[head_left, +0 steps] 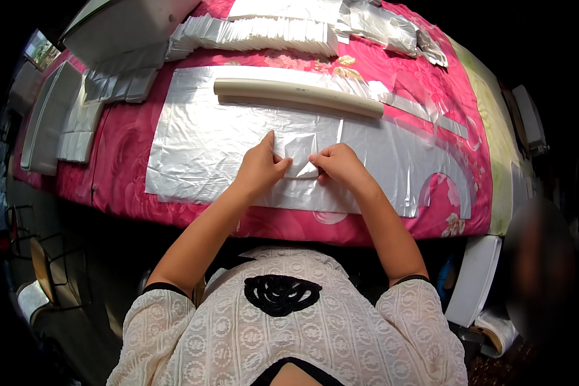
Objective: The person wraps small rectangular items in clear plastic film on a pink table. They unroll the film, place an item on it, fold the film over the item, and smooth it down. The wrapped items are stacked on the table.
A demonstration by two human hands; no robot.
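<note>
Nearest: white lace top with black oval motif (283, 294), both forearms reaching forward over the counter edge. Left hand (261, 168) and right hand (339, 163) close together, fingers of both closed in a pinch on a small folded piece of clear plastic film (300, 156) held between them, index finger of left hand raised along its left edge. Small piece lying on top of a large sheet of silvery clear plastic film (206, 148), spread flat near the front of the counter covered in pink floral cloth (125, 167). Just beyond the hands: long cream cardboard tube (297, 95) lying crosswise on the sheet's far part. Farther: row of stacked folded white pieces (257, 33) along the far edge; more folded stacks (119, 83) at far left; crumpled clear film (392, 29) at far right.
</note>
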